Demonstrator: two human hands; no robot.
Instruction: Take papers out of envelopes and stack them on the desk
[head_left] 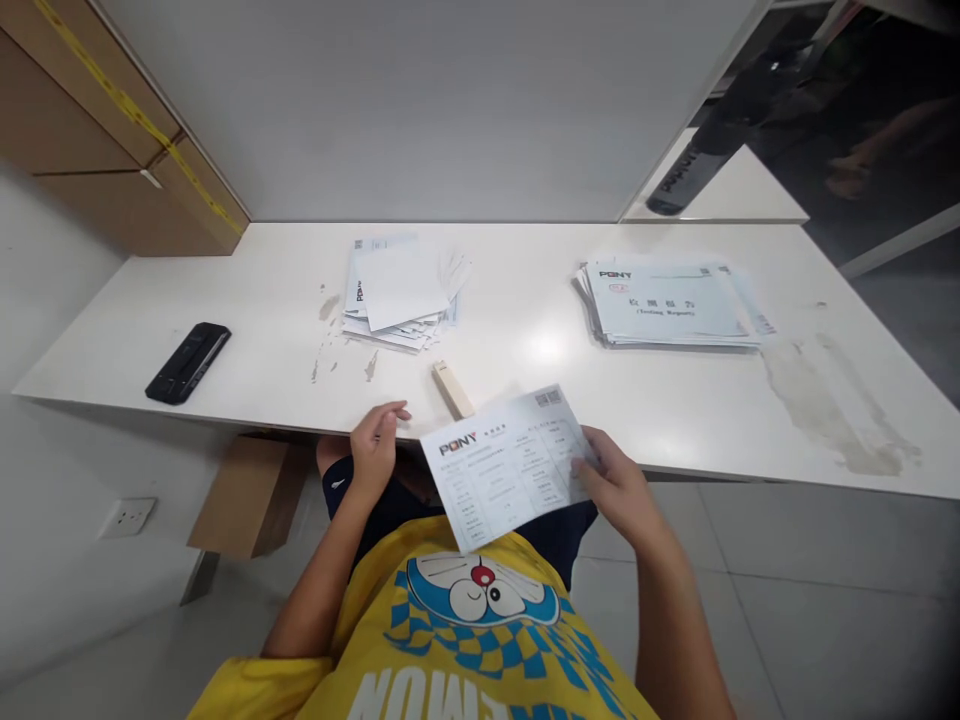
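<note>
My right hand [615,485] pinches the right edge of a printed report sheet [510,465], thumb on top, and holds it tilted over the desk's front edge. "PONY" and a table of small text show on its face. At the desk edge, left of the sheet, my left hand [375,445] is empty, its fingers loosely bent and apart. A beige stapler-like bar [451,388] lies just behind the sheet, its near end covered by it. Farther back sits a loose paper pile [405,290], and to the right a neater stack of testing reports [667,303].
A black phone [188,362] lies on the white desk [525,350] at the left. Cardboard boxes [120,140] stand at the back left, another box [244,490] below the desk. A dark bottle-like cylinder [694,165] is at the back right, beyond the grey panel [435,110].
</note>
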